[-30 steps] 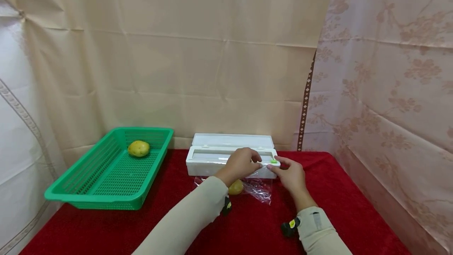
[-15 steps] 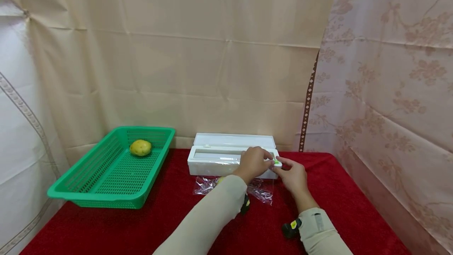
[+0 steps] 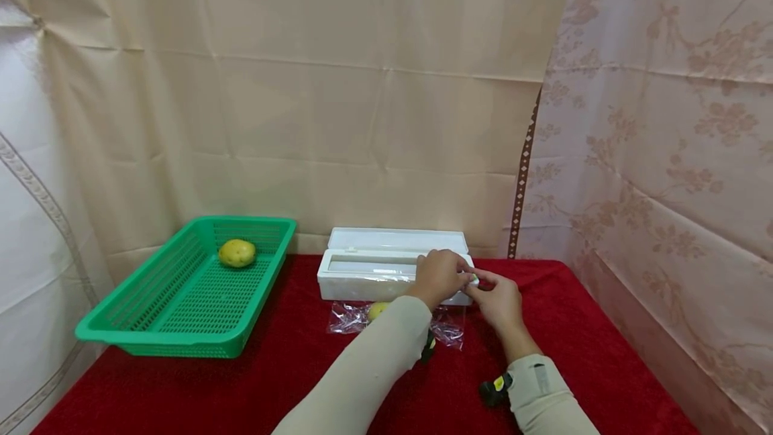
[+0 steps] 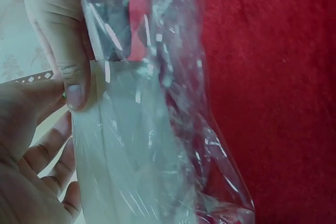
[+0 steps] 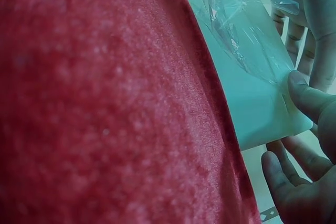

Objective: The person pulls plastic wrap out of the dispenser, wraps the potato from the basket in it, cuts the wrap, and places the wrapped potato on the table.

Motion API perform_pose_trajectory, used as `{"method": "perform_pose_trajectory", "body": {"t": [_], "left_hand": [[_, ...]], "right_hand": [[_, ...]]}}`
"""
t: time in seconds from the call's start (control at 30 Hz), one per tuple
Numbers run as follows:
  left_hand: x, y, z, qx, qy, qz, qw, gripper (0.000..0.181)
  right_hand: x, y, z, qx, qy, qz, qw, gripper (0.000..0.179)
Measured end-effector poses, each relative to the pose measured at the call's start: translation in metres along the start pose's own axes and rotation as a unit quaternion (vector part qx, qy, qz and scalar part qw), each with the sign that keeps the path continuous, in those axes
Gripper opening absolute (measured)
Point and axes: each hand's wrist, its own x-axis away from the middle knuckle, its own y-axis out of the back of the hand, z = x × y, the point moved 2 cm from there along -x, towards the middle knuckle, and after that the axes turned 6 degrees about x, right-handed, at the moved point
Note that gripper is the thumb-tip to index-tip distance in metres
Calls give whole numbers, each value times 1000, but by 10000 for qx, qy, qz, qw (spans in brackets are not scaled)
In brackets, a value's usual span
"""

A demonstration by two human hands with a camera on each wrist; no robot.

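Observation:
A white cling film dispenser (image 3: 362,288) lies across the table with its lid (image 3: 392,239) tipped back. Clear film (image 3: 347,318) hangs over its front, and a yellow potato (image 3: 377,310) is partly hidden behind my left sleeve. My left hand (image 3: 439,275) pinches the small green slider (image 4: 64,96) at the dispenser's right end, its fingers mostly covering it. My right hand (image 3: 500,301) grips that same end. In the right wrist view its thumb (image 5: 300,81) presses the film against the front corner, with the other fingers spread around the end.
A green plastic basket (image 3: 181,340) stands at the left with another yellow potato (image 3: 237,253) inside. Red cloth (image 3: 580,354) covers the table. A beige curtain (image 3: 302,119) hangs close behind, and a patterned one (image 3: 676,186) borders the right side.
My left hand has moved right along the dispenser to its right end, beside my right hand. The green slider has become mostly covered by fingers. My right hand stays about where it was.

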Motion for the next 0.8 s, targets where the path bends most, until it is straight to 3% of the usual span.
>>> {"method": "perform_pose_trajectory", "body": {"t": [0.43,0.8], "left_hand": [[-3,1,-3,-81,-55,-68,9999,9],[3,13,8,48,-41,45,10000,7]], "right_hand": [[0,0,-1,84,7,-51,10000,41],[1,-1,-1,-138,-58,-10,9999,45]]}}
